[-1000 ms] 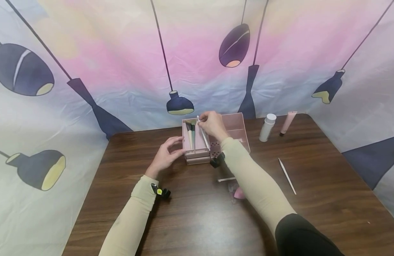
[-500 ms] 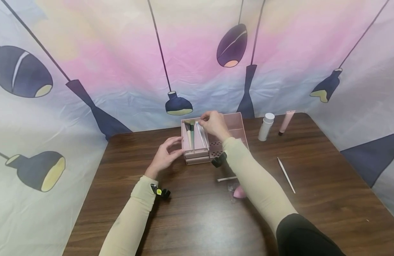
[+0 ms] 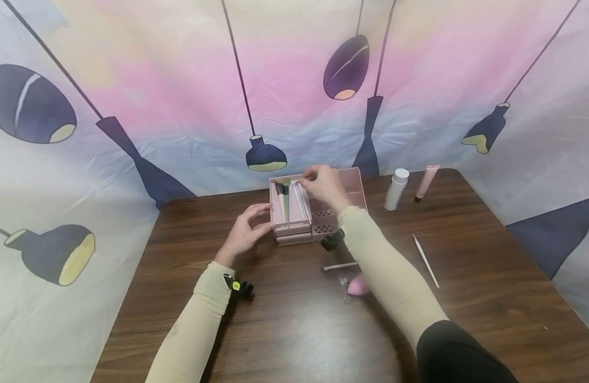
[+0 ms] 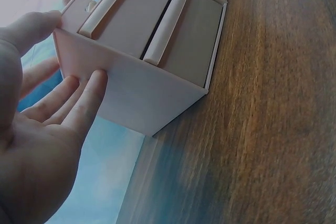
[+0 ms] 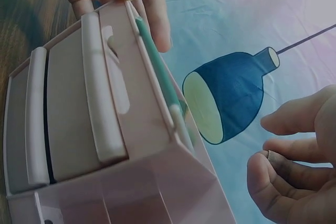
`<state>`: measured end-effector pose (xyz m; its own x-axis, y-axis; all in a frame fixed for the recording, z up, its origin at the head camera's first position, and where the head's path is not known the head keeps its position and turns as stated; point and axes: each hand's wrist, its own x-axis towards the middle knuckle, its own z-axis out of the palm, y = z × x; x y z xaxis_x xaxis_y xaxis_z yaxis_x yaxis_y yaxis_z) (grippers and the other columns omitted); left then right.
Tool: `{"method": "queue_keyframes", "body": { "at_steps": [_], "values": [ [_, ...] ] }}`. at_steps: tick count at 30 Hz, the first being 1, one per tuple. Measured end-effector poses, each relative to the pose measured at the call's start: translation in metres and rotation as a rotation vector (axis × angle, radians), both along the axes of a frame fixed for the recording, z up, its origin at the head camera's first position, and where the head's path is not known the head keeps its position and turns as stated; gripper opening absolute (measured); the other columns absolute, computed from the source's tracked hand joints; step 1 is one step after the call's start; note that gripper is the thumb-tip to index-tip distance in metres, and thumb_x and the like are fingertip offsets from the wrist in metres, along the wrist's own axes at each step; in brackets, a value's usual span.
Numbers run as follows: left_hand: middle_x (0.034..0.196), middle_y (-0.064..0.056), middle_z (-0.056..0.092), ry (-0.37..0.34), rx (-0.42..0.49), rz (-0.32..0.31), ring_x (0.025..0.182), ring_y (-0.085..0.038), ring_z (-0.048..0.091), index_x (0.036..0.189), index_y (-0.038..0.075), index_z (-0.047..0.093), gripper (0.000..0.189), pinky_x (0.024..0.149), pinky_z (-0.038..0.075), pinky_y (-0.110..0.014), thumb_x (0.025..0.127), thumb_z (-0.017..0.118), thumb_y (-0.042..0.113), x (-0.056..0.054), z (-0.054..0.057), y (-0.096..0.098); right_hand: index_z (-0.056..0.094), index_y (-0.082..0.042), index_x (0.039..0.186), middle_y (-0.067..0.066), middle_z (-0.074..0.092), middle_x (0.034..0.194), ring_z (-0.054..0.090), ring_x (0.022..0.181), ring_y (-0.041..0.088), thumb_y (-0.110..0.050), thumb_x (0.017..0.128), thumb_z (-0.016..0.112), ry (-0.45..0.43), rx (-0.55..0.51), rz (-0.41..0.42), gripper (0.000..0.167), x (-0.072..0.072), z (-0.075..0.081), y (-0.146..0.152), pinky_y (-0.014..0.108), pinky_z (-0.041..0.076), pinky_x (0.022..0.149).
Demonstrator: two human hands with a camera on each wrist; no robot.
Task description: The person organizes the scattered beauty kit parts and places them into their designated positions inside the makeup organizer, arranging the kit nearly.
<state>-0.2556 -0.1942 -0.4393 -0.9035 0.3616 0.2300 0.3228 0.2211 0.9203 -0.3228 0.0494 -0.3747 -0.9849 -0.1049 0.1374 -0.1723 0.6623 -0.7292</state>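
Observation:
A pink cosmetics organizer (image 3: 293, 230) with two front drawers (image 5: 68, 108) stands near the table's back edge. Makeup brushes (image 3: 284, 201), one with a green handle, lie in its top left compartment beside slim white sticks (image 3: 300, 200). My left hand (image 3: 244, 234) steadies the organizer's left side. In the left wrist view its straight fingers (image 4: 86, 103) touch the side wall and the thumb reaches the top front edge. My right hand (image 3: 324, 186) hovers above the compartment's right part. The right wrist view shows its fingers (image 5: 289, 177) loosely bent, apart from the organizer, with nothing between them.
On the right stand a white bottle (image 3: 397, 190) and a pink tube (image 3: 426, 183). A white pencil-like stick (image 3: 425, 260) lies in front of them. Near my right forearm are a thin stick (image 3: 339, 267), a pink makeup sponge (image 3: 358, 285) and a clear wrapper (image 3: 344, 279).
My right hand has let go of a slim white stick, which now lies in the top compartment, and has drawn slightly up and right. My left hand has stayed at the organizer's side.

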Motion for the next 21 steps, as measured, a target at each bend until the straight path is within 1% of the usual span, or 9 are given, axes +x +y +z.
{"method": "queue_keyframes", "body": {
  "at_steps": [1,5,10,17,21],
  "values": [
    [0.14,-0.025,0.043,0.003,-0.003,0.0,0.129,-0.042,0.045,0.136,-0.011,0.047,0.052,0.102,0.053,-0.037,0.089,0.067,0.0,0.002,0.003,0.001,0.073,-0.013,0.105,0.001,0.073,0.097,0.066,0.09,0.018,-0.027,0.089,0.068,0.005,-0.003,0.0,0.023,0.001,0.0,0.001,0.033,0.058,0.081],
    [0.14,-0.026,0.042,-0.001,0.008,-0.003,0.129,-0.043,0.044,0.136,-0.011,0.047,0.052,0.103,0.052,-0.039,0.089,0.067,-0.001,0.002,0.006,0.001,0.074,-0.012,0.105,0.001,0.074,0.095,0.066,0.089,0.018,-0.028,0.088,0.068,0.037,-0.008,0.003,0.023,0.003,-0.001,0.006,0.034,0.057,0.083],
    [0.14,-0.028,0.042,-0.006,0.023,-0.005,0.129,-0.045,0.044,0.136,-0.013,0.046,0.052,0.102,0.053,-0.037,0.089,0.067,-0.003,0.001,0.005,0.002,0.075,-0.012,0.105,0.001,0.074,0.093,0.066,0.089,0.018,-0.026,0.088,0.069,0.072,-0.015,0.005,0.023,0.007,-0.002,0.011,0.035,0.056,0.084],
    [0.14,-0.028,0.042,-0.003,0.016,-0.005,0.129,-0.045,0.044,0.136,-0.012,0.046,0.052,0.104,0.051,-0.045,0.089,0.066,-0.003,0.002,0.004,0.002,0.073,-0.012,0.11,0.002,0.073,0.097,0.065,0.09,0.019,-0.027,0.088,0.067,0.059,0.002,0.022,0.027,0.017,0.001,0.022,0.035,0.057,0.083],
    [0.14,-0.028,0.042,0.002,0.009,-0.006,0.129,-0.044,0.044,0.136,-0.012,0.046,0.051,0.104,0.05,-0.048,0.09,0.066,-0.002,0.004,0.005,0.001,0.072,-0.011,0.11,0.002,0.073,0.099,0.066,0.09,0.019,-0.028,0.088,0.068,0.084,0.018,0.028,0.028,0.025,0.002,0.033,0.037,0.056,0.084]
  ]
}}
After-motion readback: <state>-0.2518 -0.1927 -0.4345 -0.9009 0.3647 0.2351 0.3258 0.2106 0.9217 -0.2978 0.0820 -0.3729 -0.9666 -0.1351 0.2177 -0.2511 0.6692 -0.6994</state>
